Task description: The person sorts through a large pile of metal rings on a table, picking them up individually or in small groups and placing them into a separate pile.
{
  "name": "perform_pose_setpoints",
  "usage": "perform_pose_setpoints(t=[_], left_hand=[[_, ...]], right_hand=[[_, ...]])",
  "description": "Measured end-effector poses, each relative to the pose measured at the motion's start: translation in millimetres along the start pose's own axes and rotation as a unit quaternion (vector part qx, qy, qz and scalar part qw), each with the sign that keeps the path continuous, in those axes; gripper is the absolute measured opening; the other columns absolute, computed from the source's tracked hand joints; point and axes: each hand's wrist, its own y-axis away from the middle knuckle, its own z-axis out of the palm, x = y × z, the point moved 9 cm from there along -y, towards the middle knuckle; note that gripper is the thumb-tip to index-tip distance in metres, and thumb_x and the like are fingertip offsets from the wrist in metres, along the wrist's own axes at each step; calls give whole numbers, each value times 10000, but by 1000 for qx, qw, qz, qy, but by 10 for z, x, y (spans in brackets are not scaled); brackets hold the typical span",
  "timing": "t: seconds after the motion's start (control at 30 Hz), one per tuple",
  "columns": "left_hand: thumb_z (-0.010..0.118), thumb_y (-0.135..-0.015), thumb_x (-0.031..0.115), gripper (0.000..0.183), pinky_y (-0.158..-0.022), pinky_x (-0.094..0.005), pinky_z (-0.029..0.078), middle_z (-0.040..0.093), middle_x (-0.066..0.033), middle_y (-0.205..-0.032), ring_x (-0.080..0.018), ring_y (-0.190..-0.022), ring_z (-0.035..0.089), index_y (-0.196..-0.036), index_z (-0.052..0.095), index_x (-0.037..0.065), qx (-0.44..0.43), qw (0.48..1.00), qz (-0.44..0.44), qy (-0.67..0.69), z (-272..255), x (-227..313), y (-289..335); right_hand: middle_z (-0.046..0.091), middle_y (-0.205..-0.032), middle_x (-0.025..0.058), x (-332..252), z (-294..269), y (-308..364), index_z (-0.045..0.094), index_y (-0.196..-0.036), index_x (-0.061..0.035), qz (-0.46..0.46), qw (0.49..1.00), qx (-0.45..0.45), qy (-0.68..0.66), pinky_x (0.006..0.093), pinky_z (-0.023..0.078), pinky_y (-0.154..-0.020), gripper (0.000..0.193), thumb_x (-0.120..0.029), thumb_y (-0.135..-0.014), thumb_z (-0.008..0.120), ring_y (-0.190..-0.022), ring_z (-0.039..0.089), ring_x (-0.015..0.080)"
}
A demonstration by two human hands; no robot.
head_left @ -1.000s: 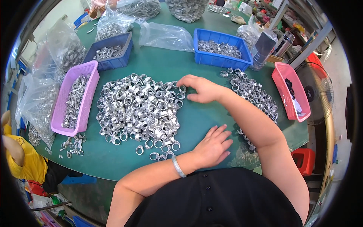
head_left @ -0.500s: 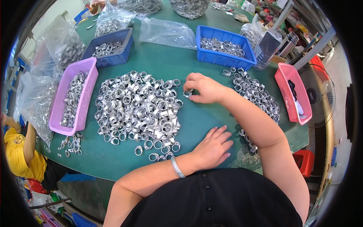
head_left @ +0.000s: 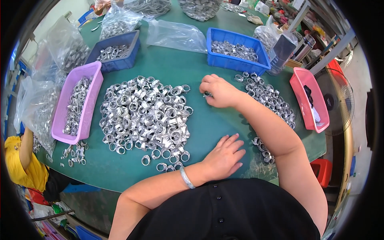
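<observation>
Metal ring (head_left: 207, 94), one: at centre of frame, above the desk (head_left: 168, 64), pinched between thumb and fingers of the right hand (head_left: 221, 91); grip closed, ring mostly hidden. Left hand (head_left: 225, 157), lower centre: palm down, fingers loosely spread, grip with nothing visible in it.

Ring pile (head_left: 146, 114), left of centre: loose silver rings, heaped, a few strays along the lower edge. Second ring pile (head_left: 276, 104), right of centre.

Containers: lilac basket (head_left: 91, 104), left, holding metal parts; grey-blue tray (head_left: 124, 63), upper left, partly filled with rings; blue tray (head_left: 232, 63), upper right, rings across its bottom; pink basket (head_left: 299, 96), right, holding a dark item and a white one; clear bag (head_left: 38, 104), far left, packed with metal parts.

Changes: a second before, the right hand was at the ring pile's right edge; it had since moved rightward, well apart from it, with the ring. The left hand had kept its place.

Surroundings: flat clear bag (head_left: 176, 36), top centre; steel flask (head_left: 305, 46), upper right; fan (head_left: 340, 100), far right; person in yellow (head_left: 26, 164), left edge. The right forearm (head_left: 266, 126) hid part of the second ring pile.
</observation>
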Motion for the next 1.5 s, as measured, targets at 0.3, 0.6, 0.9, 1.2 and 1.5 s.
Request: perform_pose_setpoints(t=[0.3,0.6,0.9,1.2,1.5], left_hand=[[701,-785,189,401,-1057,-550,318,487,-185,-1269,-404,-1298,371,-1132,580,30,-4,1000,-6,5,-9,-25,16],[694,-790,191,399,-1062,-546,309,483,-183,-1273,-404,-1298,370,-1134,577,29,0,1000,-8,8,-22,-33,21],[687,-800,195,395,-1068,-545,304,480,-179,-1281,-395,-1308,360,-1143,579,32,-9,1000,-15,3,0,-47,13],[697,-791,190,388,-1065,-547,308,490,-186,-1276,-401,-1300,371,-1125,594,24,-11,1000,-20,8,-12,-59,13],[696,-791,188,398,-1067,-546,307,483,-186,-1284,-401,-1302,369,-1138,586,28,-14,1000,-20,8,-4,-60,10]], right_hand=[[576,-1098,103,-312,9,-490,602,-1158,-131,-76,991,71,-81,420,450,-918,434,-89,-732,672,-1051,527,321],[602,-957,110,-104,66,-554,592,-963,-66,-1,998,15,-56,409,469,-848,253,-121,-733,684,-991,565,308],[556,-1148,110,197,-28,-301,600,-1159,-133,130,969,-146,149,439,442,-902,448,-72,-716,641,-1118,511,312],[565,-1090,93,-507,145,-646,583,-1135,-120,-144,987,-22,-68,409,440,-922,466,24,-694,622,-1073,521,321],[557,-1053,94,-239,123,-591,558,-1113,-113,-52,995,-80,-35,404,444,-919,437,-4,-702,660,-1076,525,313]])
